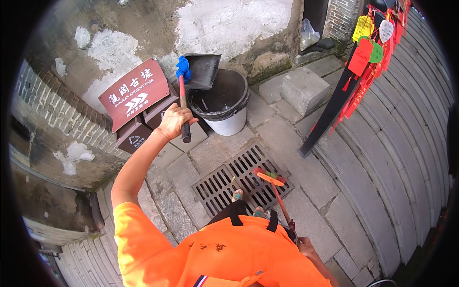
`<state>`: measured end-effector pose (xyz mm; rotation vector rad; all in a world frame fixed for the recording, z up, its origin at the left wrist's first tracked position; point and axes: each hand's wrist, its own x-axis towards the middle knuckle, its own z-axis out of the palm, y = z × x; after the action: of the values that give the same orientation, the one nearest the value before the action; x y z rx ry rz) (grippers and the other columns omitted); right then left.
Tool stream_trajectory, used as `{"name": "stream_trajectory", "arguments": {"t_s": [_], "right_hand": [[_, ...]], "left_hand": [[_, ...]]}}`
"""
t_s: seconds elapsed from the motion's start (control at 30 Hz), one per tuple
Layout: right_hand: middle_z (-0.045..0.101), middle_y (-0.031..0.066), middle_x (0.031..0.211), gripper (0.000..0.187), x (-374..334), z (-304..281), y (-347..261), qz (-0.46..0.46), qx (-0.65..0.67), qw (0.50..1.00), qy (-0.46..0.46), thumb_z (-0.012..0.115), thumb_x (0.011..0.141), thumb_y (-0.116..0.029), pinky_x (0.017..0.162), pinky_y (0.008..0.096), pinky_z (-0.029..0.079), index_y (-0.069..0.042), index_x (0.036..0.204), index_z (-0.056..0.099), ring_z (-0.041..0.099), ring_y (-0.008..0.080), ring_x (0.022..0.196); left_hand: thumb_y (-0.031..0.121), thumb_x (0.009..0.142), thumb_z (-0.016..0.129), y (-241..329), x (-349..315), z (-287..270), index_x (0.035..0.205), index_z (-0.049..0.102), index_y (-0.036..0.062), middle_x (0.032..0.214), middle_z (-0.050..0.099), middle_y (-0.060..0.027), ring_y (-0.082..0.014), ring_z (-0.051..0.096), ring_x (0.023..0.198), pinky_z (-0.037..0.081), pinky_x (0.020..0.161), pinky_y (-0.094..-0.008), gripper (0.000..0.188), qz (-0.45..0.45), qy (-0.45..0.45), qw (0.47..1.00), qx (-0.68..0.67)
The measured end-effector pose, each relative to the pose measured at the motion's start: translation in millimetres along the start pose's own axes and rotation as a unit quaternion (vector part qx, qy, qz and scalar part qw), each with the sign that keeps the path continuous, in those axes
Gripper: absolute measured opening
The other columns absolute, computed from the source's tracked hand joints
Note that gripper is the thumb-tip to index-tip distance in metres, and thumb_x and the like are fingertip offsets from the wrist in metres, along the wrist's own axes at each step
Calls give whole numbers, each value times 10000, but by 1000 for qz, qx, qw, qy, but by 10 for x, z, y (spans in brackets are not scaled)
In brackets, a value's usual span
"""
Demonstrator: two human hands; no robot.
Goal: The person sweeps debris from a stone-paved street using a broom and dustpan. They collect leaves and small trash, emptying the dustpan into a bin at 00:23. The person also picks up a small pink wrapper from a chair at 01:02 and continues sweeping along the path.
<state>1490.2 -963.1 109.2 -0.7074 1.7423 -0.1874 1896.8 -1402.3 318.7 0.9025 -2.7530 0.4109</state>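
Observation:
My left hand [176, 121] is closed around the red and black handle of a dustpan [205, 71]. A blue cloth or bag is tied where the handle meets the pan. The dark pan is tilted over the rim of a white bin [228, 126] lined with a black bag. Low on my right side, my right hand [306, 247] grips a broom [283, 203] by its thin orange handle. The broom's orange head, with red and green bristles, hangs over a metal drain grate [224, 173]. My feet stand at the grate's near edge.
Brown sorting bins [135, 134] under a maroon sign [135, 91] stand left of the white bin against a peeling wall. A stone block [304, 90] lies to the right. Beyond it rises a black post [330, 105] hung with red tags, beside curved stone steps [377, 158].

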Motion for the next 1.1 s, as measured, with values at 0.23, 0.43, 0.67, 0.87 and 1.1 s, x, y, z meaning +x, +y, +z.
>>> {"name": "stream_trajectory", "arguments": {"t_s": [0.23, 0.43, 0.67, 0.87, 1.1], "right_hand": [[552, 109, 620, 527, 556, -1, -49, 80, 271, 955, -90, 571, 704, 3, 374, 357, 437, 29, 1202, 398, 560, 217, 471], [546, 115, 683, 683, 890, 177, -826, 9, 127, 978, -164, 523, 704, 44, 388, 330, 437, -86, 1323, 264, 542, 185, 496], [567, 107, 716, 429, 448, 1077, -1979, -25, -37, 969, -243, 461, 743, 5, 476, 290, 461, 66, 1168, 474, 546, 173, 523], [564, 93, 644, 395, 137, 2369, -2553, -43, -152, 931, -330, 467, 758, -32, 429, 266, 427, 41, 1146, 492, 522, 152, 460], [564, 108, 631, 428, -324, 4068, -2930, -67, -196, 885, -416, 450, 760, -7, 321, 289, 379, 38, 1184, 473, 507, 150, 402]], "left_hand": [[293, 845, 619, 215, -822, -1540, 573, 570, 38, 544, 548, -13, -95, 496, 522, 385, 519, -236, 376, -402, 259, 857, -191], [288, 857, 604, 420, -2024, -1639, 554, 531, 42, 543, 509, 10, -63, 428, 509, 312, 479, -221, 397, -467, 322, 782, -259], [223, 796, 687, 973, -3604, -1359, 468, 463, 51, 443, 462, 15, -47, 415, 428, 316, 404, -238, 432, -600, 343, 690, -217], [215, 823, 653, 1392, -4898, -1665, 498, 487, 42, 484, 458, 2, -60, 406, 463, 307, 437, -235, 404, -651, 421, 601, -195], [190, 868, 588, 2009, -6177, -1908, 480, 450, 54, 459, 463, -12, -70, 406, 410, 299, 392, -235, 434, -691, 509, 471, -206]]}}
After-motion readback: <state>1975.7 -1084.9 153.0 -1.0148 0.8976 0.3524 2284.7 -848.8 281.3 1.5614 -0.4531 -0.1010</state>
